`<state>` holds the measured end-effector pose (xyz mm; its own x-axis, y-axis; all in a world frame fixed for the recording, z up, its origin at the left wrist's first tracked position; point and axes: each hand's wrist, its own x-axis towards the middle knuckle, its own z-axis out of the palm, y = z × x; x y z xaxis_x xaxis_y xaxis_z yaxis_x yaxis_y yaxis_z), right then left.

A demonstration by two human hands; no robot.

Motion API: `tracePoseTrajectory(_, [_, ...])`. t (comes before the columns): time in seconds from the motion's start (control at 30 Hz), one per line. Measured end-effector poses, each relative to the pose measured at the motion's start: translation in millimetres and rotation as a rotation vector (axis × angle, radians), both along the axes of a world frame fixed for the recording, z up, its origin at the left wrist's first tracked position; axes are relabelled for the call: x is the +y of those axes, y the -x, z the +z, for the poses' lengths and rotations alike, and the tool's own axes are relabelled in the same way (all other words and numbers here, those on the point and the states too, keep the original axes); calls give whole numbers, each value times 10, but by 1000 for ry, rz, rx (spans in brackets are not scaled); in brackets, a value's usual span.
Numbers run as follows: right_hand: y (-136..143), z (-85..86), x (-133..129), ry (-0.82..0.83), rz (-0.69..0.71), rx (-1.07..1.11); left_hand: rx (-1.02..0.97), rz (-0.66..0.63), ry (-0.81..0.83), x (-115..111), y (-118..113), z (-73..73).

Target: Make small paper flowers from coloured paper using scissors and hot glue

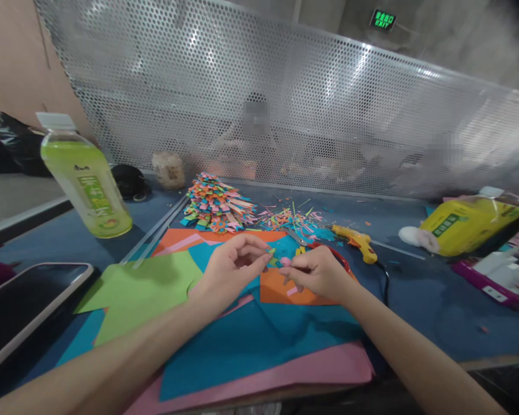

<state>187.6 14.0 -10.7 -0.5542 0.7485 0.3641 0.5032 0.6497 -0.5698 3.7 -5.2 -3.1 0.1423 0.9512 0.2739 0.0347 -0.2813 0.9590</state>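
Over a spread of coloured paper, my left hand (236,262) pinches a small green paper piece (271,252) between thumb and fingertips. Close beside it, my right hand (318,268) is closed on a small pink paper piece (285,261). The fingertips of both hands nearly meet, and the pieces are partly hidden by them. Beneath lie an orange sheet (270,288), a blue sheet (242,340) and a light green sheet (151,282). Scissors (297,237) with red handles lie just behind my right hand, partly covered by it.
A cone of layered paper strips (218,202) stands behind the sheets, beside a heap of paper clippings (292,219). A yellow glue gun (358,239) lies right of them. A green drink bottle (86,178) and phone (34,311) are left; a yellow package (471,222) is right.
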Motion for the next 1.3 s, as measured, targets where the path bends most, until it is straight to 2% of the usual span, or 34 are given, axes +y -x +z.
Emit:
tracePoseTrajectory(0.2, [18,19,-26,31,-73,15,20,-22,-35,-8,-3,-26])
tracePoseTrajectory(0.77, [7,-37,-25,43,-70,64,-20,-43,0,-11,-16,-15])
tracePoseTrajectory(0.93, [5,50,-44,29,-50,56,-46,-31,37,-1,-20,2])
tracePoseTrajectory(1.03, [-12,108,-36,-57,-55,83,-127,-34,132,38,-18,-2])
tracePoseTrajectory(1.17, [-27,103,5,-166,-148,203,-355,-113,440,88,-6,-32])
tracePoseTrajectory(1.23, [-26,89,23,-208,-109,186,-394,-161,556,87,-2,-40])
tracePoseTrajectory(1.3, [-23,83,36,-264,-13,127,-401,-195,619,70,-3,-39])
